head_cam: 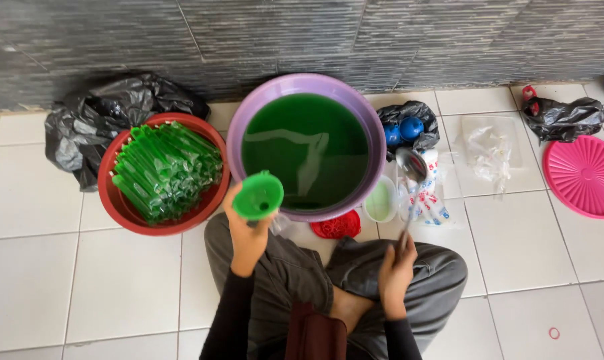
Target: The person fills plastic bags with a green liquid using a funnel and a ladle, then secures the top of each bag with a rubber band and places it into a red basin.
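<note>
So there's a person sitting cross-legged on the white tile floor, bottom middle of the frame, two hands in play. The left hand has its fingers wrapped around the stem of one green funnel, held up just in front of the near rim of the big purple basin. I think there's a bit of clear plastic pinched under the funnel too, but it's too blurry to be sure. The right hand is closed on the handle of one metal ladle, bowl end raised toward the right edge of the basin, not touching the liquid.

Count-wise: one purple basin in the upper middle, full of dark green liquid. One red basin to its left, heaped with long green filled plastic tubes, way too many to count, dozens easily. Three black plastic bags: one big one behind the red basin, one small right of the purple basin with two blue balls showing in it, one at upper right. One pink ridged lid at the right edge. One small cup of pale green liquid just in front of the purple basin, one red mesh thing beside it, and one clear pile of plastic bags further right.
</note>
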